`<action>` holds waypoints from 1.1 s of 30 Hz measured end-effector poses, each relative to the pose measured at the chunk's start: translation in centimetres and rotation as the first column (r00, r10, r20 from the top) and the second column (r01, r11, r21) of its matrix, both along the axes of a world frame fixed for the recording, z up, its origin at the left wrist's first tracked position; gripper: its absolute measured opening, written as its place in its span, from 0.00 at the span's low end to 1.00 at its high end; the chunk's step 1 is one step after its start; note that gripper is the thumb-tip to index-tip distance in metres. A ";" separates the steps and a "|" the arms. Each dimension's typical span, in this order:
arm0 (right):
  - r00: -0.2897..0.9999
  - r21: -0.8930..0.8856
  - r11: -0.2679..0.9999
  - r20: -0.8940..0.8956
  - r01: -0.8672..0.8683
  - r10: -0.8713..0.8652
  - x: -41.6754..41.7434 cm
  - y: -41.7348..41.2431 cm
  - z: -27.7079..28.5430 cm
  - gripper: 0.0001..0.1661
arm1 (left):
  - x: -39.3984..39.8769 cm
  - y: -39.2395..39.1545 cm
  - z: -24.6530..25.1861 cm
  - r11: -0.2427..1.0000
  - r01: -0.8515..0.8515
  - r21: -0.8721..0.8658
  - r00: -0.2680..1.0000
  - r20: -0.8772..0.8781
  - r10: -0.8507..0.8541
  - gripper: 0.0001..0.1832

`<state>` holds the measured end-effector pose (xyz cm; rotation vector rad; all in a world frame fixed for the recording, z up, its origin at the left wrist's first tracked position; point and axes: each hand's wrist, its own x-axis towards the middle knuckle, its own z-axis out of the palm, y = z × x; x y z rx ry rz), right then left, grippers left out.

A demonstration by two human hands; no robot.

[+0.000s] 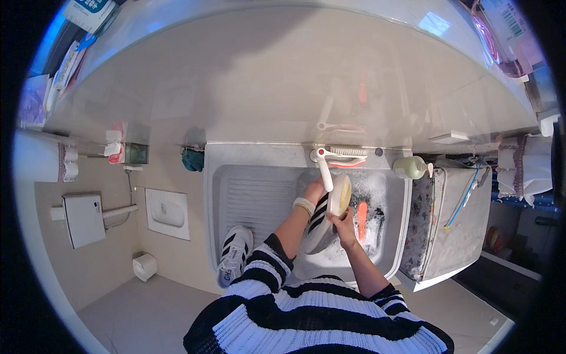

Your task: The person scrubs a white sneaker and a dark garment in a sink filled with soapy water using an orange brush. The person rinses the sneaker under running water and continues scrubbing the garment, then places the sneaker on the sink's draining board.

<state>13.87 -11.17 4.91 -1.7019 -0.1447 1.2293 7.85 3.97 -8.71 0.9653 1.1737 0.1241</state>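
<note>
My left hand [314, 193] grips the far end of a white sneaker [319, 215] with black stripes, close beside the white faucet [326, 176]. Lower on the same shoe, my right hand [345, 227] holds the sole edge. The shoe is tilted on its side over the basin, its pale sole facing right, and its far side is hidden. An orange-handled tool [362, 220], perhaps a brush, lies in the foamy water [371, 186] to the right. A second white sneaker [235, 254] with black stripes rests at the sink's near left corner.
The laundry sink [403, 239] has a ribbed washboard [261, 192] on its left. A bristle brush [349, 151] lies behind the faucet. A green pump bottle [409, 167] stands at the right rear corner. Beyond the sink is a covered box-shaped appliance [460, 212].
</note>
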 end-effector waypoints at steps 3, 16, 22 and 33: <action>0.989 0.048 0.999 0.150 -0.018 0.010 0.7 -1.4 -1.8 0.48 | 1.5 0.6 -0.3 0.807 -0.092 -0.583 0.950 0.191 0.246 0.17; 0.939 0.056 0.991 0.330 -0.124 0.099 1.8 -2.3 -3.1 0.52 | 3.7 -3.2 1.0 0.860 -0.402 -0.315 0.868 0.167 0.467 0.14; 0.968 -0.065 0.997 -0.244 0.042 -0.057 4.0 -2.2 -2.0 0.44 | -0.2 -1.5 3.4 0.856 0.111 -0.505 0.836 0.513 0.194 0.15; 0.964 0.069 0.998 -0.266 -0.001 0.020 3.7 -1.5 -3.0 0.41 | -0.1 -0.6 3.7 0.815 0.032 -0.579 0.928 0.320 0.191 0.18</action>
